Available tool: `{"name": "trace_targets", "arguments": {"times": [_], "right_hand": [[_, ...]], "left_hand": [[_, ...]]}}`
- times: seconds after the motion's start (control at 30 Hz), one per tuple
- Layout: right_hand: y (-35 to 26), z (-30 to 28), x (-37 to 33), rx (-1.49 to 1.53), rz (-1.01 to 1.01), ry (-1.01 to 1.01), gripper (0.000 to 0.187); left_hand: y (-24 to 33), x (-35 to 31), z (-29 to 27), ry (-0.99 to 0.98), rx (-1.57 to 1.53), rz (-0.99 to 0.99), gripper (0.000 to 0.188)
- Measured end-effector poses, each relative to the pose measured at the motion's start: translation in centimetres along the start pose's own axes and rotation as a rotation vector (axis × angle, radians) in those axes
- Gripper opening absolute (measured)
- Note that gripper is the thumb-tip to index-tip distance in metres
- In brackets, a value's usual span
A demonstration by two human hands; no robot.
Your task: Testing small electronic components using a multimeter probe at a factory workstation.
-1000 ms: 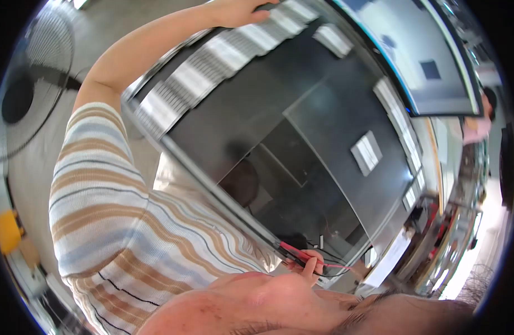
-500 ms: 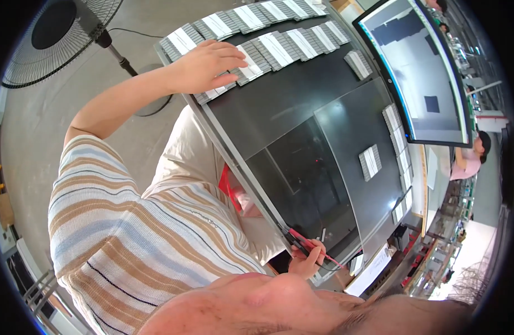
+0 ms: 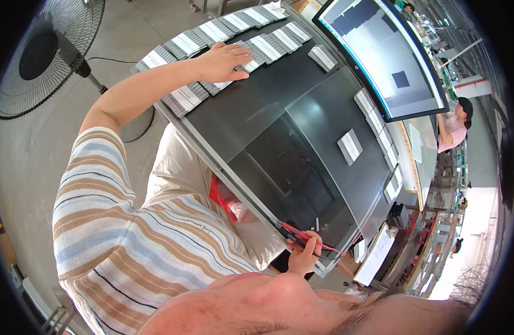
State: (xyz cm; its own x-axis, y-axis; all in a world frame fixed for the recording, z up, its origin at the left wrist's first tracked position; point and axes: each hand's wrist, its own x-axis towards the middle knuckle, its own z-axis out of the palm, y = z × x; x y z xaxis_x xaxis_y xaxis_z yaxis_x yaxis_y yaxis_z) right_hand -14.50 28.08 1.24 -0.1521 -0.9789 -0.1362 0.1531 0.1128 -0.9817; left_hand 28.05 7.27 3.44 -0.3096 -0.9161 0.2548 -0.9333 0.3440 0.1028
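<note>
My left hand (image 3: 226, 62) lies over the nearer row of grey-and-white strip bundles (image 3: 268, 47), palm down with its fingers stretched out. Its forearm covers part of the row, and whether the fingertips press on a bundle cannot be made out. At the table's near right corner, my right hand (image 3: 306, 254) is closed around slim red and black sticks (image 3: 296, 231), which look like test probes. They lie across the dark glass panel's (image 3: 288, 162) near edge. A small pale strip (image 3: 317, 224) is beside them.
A second row of bundles (image 3: 212, 30) lines the table's far left edge. More bundles (image 3: 374, 118) stand along the right side, one single bundle (image 3: 350, 147) nearby. A monitor (image 3: 388, 61) stands behind. A fan (image 3: 42, 53) is at left; a person (image 3: 455, 125) is at far right.
The whole view has shifted, with the table and monitor now farther left. My left hand has moved rightward along the bundle row, uncovering the end bundle. My right hand keeps its hold.
</note>
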Motion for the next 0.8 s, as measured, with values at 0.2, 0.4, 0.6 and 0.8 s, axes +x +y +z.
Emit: {"name": "trace_targets", "arguments": {"times": [0.2,0.4,0.6,0.8], "right_hand": [[-0.2,0.0,0.0,-0.011,0.032,0.009,0.022],[-0.3,0.2,0.1,-0.001,0.025,-0.016,0.021],[0.0,-0.1,0.1,0.004,0.014,-0.019,0.021],[-0.2,0.0,0.0,-0.008,0.015,-0.030,0.022]], "left_hand": [[-0.1,-0.1,0.2,-0.024,-0.012,-0.016,0.047],[-0.6,-0.6,0.8,-0.014,0.022,-0.014,0.051],[-0.4,-0.3,0.5,-0.026,0.018,-0.019,0.052],[-0.6,1.8,0.1,-0.025,-0.030,-0.038,0.051]]}}
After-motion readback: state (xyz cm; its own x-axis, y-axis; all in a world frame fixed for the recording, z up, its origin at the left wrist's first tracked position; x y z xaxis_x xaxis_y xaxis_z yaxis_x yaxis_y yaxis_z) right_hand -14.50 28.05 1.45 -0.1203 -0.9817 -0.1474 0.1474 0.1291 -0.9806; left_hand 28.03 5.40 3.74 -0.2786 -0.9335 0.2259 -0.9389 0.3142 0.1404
